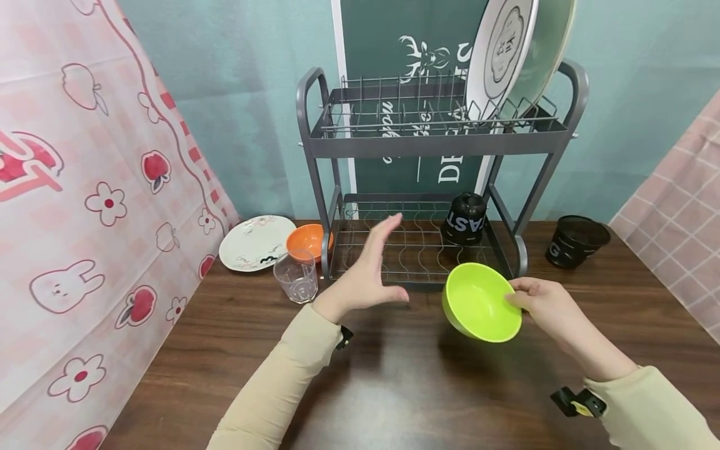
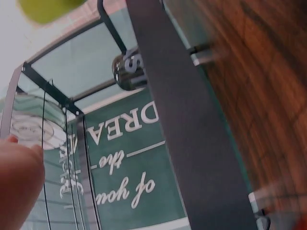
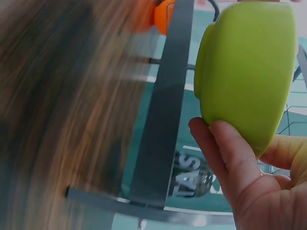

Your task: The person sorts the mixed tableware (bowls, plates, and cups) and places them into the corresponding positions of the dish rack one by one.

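Note:
A lime-green bowl (image 1: 482,303) hangs in the air before the rack, tilted so its inside shows in the head view. My right hand (image 1: 548,309) pinches its right rim, thumb on the inner side and fingers beneath. The right wrist view shows the outside of the bowl (image 3: 249,72) above the fingers (image 3: 235,148). Left of the bowl, and apart from it, my left hand (image 1: 368,272) is raised with thumb and fingers spread, holding nothing. Behind both hands stands a grey two-tier dish rack (image 1: 439,147). In the left wrist view only part of the left hand (image 2: 19,179) shows.
Two large plates (image 1: 500,56) lean upright on the top tier. A black cup (image 1: 464,219) sits upside down on the lower tier. Another black cup (image 1: 576,240) stands to the right. At left are a patterned plate (image 1: 255,244), an orange bowl (image 1: 308,242) and a clear glass (image 1: 297,278).

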Demonstrator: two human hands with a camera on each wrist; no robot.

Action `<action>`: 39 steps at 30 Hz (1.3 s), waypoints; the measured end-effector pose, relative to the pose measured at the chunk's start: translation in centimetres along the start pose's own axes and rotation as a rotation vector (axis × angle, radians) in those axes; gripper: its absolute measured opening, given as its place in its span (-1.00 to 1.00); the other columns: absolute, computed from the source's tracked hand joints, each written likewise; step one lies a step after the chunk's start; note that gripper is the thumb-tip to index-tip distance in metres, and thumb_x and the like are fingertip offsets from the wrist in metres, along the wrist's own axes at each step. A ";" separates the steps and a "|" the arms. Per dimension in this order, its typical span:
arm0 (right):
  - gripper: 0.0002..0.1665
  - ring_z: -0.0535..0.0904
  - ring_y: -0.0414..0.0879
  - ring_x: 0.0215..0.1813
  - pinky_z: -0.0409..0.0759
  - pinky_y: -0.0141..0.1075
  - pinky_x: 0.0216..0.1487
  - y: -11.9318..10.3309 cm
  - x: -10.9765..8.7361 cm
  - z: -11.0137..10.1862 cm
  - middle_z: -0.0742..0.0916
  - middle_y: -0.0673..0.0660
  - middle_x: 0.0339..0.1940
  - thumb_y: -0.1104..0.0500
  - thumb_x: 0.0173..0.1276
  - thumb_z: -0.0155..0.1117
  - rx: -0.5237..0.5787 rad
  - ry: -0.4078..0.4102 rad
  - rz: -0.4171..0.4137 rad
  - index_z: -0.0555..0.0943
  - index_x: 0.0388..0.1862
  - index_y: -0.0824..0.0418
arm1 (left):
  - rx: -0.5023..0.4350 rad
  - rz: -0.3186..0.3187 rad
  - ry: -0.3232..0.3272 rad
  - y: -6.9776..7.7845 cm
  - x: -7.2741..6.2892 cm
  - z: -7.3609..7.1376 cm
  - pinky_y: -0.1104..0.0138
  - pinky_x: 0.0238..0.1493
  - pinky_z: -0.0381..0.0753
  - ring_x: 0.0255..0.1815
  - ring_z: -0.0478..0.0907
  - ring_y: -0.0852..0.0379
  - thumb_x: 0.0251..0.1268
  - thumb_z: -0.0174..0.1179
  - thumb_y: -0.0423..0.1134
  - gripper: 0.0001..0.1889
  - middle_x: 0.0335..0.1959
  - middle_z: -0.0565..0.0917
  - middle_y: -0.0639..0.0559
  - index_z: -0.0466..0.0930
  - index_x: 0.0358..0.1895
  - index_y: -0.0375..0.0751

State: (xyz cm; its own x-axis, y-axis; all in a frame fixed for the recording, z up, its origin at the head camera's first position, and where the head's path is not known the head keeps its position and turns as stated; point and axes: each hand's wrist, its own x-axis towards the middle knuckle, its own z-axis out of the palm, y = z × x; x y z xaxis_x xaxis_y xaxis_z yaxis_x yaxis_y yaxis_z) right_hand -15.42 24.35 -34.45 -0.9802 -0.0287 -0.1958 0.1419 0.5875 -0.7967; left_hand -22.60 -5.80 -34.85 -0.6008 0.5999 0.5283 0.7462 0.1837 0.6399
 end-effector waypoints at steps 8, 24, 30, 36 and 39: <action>-0.51 0.67 -0.27 -0.35 0.65 -0.38 -0.28 -2.3 0.6 1.1 0.74 0.10 -0.29 0.16 0.43 -0.02 0.124 -0.022 -0.058 0.36 0.16 0.53 | 0.059 -0.076 -0.220 0.6 0.2 1.9 -0.01 0.41 0.08 0.52 -0.29 0.25 -0.42 0.15 0.49 0.27 0.51 -0.23 0.23 -0.35 0.46 0.22; -0.54 0.69 -0.25 -0.34 0.66 -0.32 -0.26 -3.5 0.7 2.5 0.74 0.12 -0.28 0.24 0.41 -0.02 0.223 -0.060 -0.128 0.34 0.15 0.58 | -0.130 -0.129 -0.196 1.1 0.2 3.9 0.31 0.32 0.30 0.38 0.12 0.25 -0.35 0.56 -0.18 0.32 0.45 0.06 0.21 -0.30 0.46 0.15; -0.55 0.69 -0.27 -0.35 0.65 -0.35 -0.25 -3.6 0.8 2.6 0.74 0.06 -0.31 0.26 0.41 -0.03 0.235 -0.045 -0.129 0.35 0.15 0.57 | -0.157 -0.200 -0.195 1.0 0.4 4.1 0.34 0.23 0.39 0.28 0.22 0.21 -0.29 0.54 -0.16 0.25 0.36 0.18 0.12 -0.23 0.46 0.11; -0.54 0.69 -0.27 -0.33 0.65 -0.35 -0.24 -3.6 0.9 2.7 0.74 0.09 -0.27 0.24 0.41 -0.02 0.244 -0.047 -0.119 0.34 0.17 0.55 | -0.167 -0.201 -0.176 1.0 0.6 4.3 0.35 0.15 0.44 0.21 0.26 0.20 -0.29 0.53 -0.15 0.19 0.30 0.24 0.09 -0.14 0.44 0.11; -0.52 0.69 -0.25 -0.32 0.65 -0.34 -0.22 -3.5 1.1 2.7 0.74 0.11 -0.25 0.22 0.40 0.00 0.242 -0.054 -0.113 0.34 0.17 0.54 | -0.164 -0.195 -0.162 1.1 0.7 4.3 0.36 0.12 0.46 0.19 0.27 0.19 -0.30 0.54 -0.16 0.17 0.29 0.25 0.08 -0.11 0.43 0.06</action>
State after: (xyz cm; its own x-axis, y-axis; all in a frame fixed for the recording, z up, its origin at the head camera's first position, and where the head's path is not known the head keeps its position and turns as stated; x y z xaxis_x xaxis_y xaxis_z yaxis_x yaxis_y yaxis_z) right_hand -16.66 20.08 -33.39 -0.9840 -0.1299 -0.1223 0.0667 0.3684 -0.9273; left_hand -20.98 -1.87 -36.17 -0.6651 0.6843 0.2990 0.5568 0.1877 0.8091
